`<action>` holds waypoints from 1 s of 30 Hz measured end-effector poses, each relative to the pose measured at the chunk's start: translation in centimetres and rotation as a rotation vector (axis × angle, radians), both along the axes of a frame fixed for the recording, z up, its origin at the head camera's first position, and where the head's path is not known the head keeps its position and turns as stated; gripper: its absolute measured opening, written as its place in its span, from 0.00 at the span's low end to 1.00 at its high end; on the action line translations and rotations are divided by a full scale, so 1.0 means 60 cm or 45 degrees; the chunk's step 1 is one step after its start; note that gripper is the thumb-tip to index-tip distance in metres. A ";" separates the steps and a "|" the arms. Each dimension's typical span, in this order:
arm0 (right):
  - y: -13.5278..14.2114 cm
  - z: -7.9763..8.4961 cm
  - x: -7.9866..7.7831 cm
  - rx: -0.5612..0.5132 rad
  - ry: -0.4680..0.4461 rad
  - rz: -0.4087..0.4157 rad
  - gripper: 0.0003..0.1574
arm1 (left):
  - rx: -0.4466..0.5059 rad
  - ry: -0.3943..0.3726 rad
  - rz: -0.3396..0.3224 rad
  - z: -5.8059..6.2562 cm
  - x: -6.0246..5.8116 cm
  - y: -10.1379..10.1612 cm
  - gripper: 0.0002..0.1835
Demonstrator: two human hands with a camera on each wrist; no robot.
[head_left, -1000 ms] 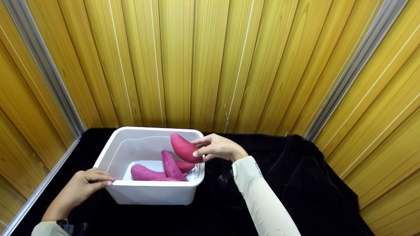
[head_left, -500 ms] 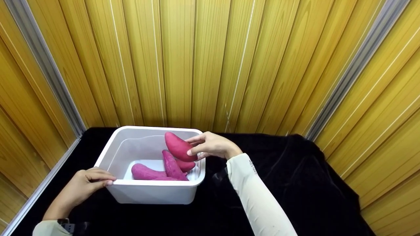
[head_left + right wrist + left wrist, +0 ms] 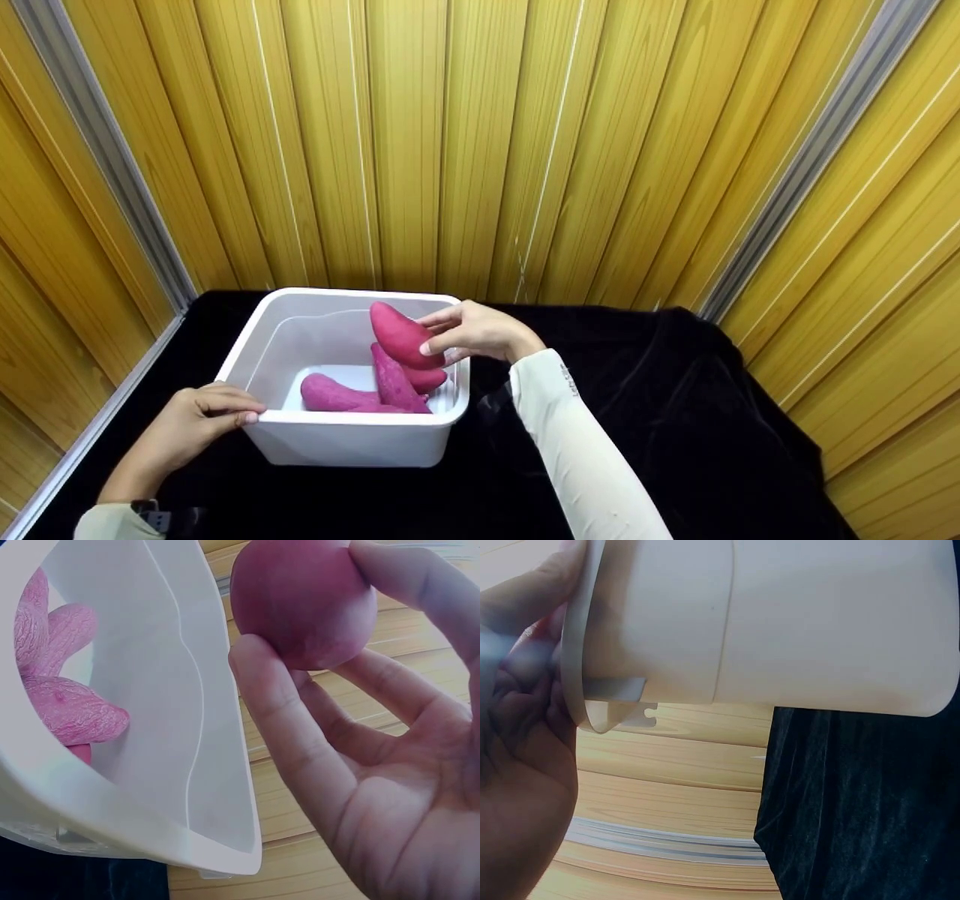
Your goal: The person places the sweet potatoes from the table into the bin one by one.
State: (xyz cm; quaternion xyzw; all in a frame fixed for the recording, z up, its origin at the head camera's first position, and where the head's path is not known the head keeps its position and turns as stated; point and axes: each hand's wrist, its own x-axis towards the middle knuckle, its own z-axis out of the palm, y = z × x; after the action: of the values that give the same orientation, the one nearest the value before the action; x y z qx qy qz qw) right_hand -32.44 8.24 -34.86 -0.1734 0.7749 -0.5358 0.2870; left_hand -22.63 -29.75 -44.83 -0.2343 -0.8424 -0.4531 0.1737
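Over the right part of a white plastic bin (image 3: 352, 442), my right hand (image 3: 484, 328) holds a smooth red sweet potato (image 3: 401, 334) by its near end, pinched between thumb and fingers. The right wrist view shows the rounded end of this sweet potato (image 3: 300, 600) between the fingertips, above the level of the rim. My left hand (image 3: 184, 427) grips the bin's rim at the front left corner, thumb and fingers on either side. Inside the bin lie several pinkish-purple sweet potatoes (image 3: 394, 379) with rough skin, and a smoother red one (image 3: 427, 379) partly behind them.
Black cloth (image 3: 637, 420) covers the table under the bin. Yellow wood-patterned panels (image 3: 480, 150) rise behind and at both sides, with grey metal strips (image 3: 825, 150) at the corners. A dark wrist device (image 3: 154, 517) sits on the left wrist.
My right hand has moved slightly left with the red sweet potato, further over the bin's inside. The left hand has stayed on the rim, and the sweet potatoes inside lie as before.
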 end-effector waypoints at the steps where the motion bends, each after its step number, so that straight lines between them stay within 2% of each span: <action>1: -0.001 0.000 0.000 -0.002 0.000 0.005 0.37 | -0.004 0.001 0.004 0.000 0.000 0.000 0.12; 9: -0.009 0.000 -0.002 -0.007 -0.002 0.023 0.37 | -0.031 -0.018 0.044 -0.001 0.002 -0.001 0.11; 19: -0.012 0.000 -0.004 -0.045 -0.014 -0.011 0.37 | 0.010 -0.003 0.001 0.000 0.000 0.002 0.11; 24: -0.013 0.002 -0.003 -0.130 -0.010 -0.007 0.34 | -0.011 -0.012 0.028 0.002 0.001 0.004 0.11; 30: -0.009 0.000 -0.003 -0.120 0.006 -0.013 0.31 | -0.035 -0.018 0.055 0.003 0.002 0.006 0.09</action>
State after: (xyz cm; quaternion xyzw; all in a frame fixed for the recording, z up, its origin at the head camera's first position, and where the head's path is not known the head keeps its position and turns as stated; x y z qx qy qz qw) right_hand -32.63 7.72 -34.83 -0.1841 0.7504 -0.5728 0.2738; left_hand -22.52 -29.42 -44.64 -0.2153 -0.8546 -0.4393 0.1743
